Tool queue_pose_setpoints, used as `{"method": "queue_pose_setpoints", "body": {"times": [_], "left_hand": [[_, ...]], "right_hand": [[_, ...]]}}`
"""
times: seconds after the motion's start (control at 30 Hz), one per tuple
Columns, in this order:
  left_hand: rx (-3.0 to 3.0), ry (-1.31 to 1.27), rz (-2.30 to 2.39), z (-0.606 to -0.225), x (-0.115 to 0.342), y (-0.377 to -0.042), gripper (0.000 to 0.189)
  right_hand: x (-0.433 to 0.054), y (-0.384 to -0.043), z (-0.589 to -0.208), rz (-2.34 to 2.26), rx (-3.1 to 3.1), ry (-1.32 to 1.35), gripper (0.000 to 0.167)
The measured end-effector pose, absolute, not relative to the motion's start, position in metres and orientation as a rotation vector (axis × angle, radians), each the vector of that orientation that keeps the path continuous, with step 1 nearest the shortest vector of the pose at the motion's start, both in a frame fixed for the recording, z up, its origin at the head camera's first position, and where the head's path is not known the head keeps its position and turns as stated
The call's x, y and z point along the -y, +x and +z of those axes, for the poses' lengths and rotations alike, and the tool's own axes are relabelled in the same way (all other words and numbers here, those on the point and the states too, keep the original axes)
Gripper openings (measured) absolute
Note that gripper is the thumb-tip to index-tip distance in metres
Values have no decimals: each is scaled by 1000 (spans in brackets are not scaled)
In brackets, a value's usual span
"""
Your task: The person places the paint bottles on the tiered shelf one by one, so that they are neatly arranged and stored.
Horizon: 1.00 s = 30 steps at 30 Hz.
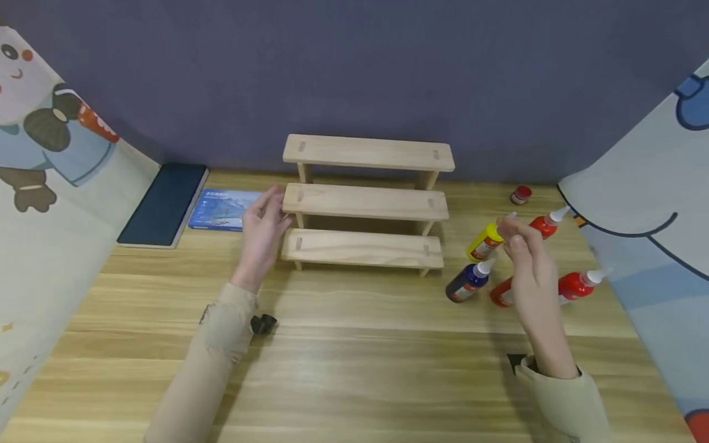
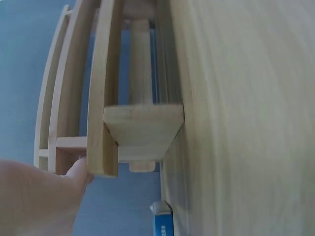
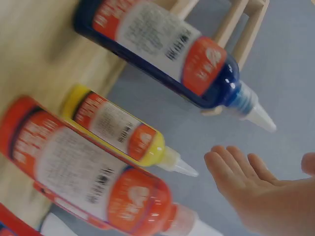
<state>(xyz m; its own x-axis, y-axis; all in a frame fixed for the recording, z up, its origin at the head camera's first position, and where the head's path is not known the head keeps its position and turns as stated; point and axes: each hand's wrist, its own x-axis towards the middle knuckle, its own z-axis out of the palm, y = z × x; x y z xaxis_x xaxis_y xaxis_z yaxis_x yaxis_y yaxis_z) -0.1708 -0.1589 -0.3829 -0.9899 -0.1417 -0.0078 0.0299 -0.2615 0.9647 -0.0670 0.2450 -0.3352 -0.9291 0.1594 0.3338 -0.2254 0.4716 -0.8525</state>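
Your left sleeve [image 1: 196,387] is beige cloth, its left cuff [image 1: 242,299] gathered and creased at the wrist, a small black piece [image 1: 264,324] showing at its right. Your right sleeve [image 1: 570,409], also beige, ends in a wide, loose cuff [image 1: 559,386] with another black piece [image 1: 515,361] at its left. Your left hand [image 1: 263,227] and right hand [image 1: 533,271] are bare.

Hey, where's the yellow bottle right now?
In the head view, the yellow bottle stands on the right side, between the shelf and the red bottles, just beyond the blue bottle.
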Motion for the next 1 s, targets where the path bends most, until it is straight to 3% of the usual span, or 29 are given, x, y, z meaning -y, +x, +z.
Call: {"method": "queue_pose_setpoints", "body": {"times": [0.3,0.7,1.0], "left_hand": [[1845,136,-2432,-386,156,-171,46],[1866,118,-2409,-388,157,-171,46],[1909,77,-2396,-389,160,-169,47]], "right_hand": [[-256,-57,-359,1334,2595,158,46],[-259,-54,-379,1424,2805,132,69],[-258,-52,-388,1380,2807,161,54]]}}
